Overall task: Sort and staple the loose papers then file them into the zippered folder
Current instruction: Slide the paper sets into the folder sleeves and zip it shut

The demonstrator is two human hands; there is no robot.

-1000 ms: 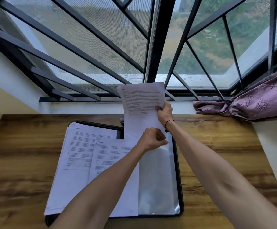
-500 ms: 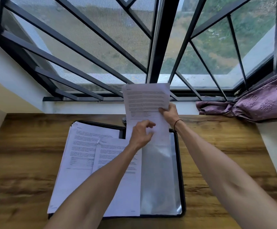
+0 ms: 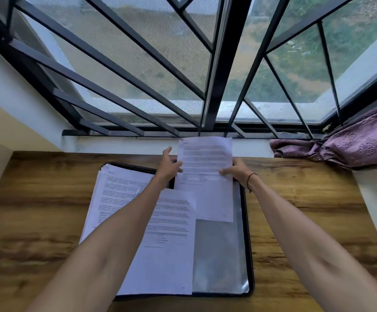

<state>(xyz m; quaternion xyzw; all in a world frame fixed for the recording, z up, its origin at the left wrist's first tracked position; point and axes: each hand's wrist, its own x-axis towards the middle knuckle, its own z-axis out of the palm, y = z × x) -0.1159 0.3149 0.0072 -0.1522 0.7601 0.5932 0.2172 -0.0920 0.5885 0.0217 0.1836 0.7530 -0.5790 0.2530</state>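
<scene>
My left hand has moved up from the sheet's lower part to pinch its left edge, so both hands now hold the sheet, my right hand opposite, over the open folder, ready for filing.

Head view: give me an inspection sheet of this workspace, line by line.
Surface: wooden desk under a barred window.
Job's things: open zippered folder lying flat; paper stack and loose sheet on it; held sheet over its clear sleeve.
Clutter: nothing seen; no stapler visible.
Grippers: left hand and right hand grip the held sheet's edges.
Cables: nothing seen.
Surroundings: window bars; purple curtain at right.
</scene>
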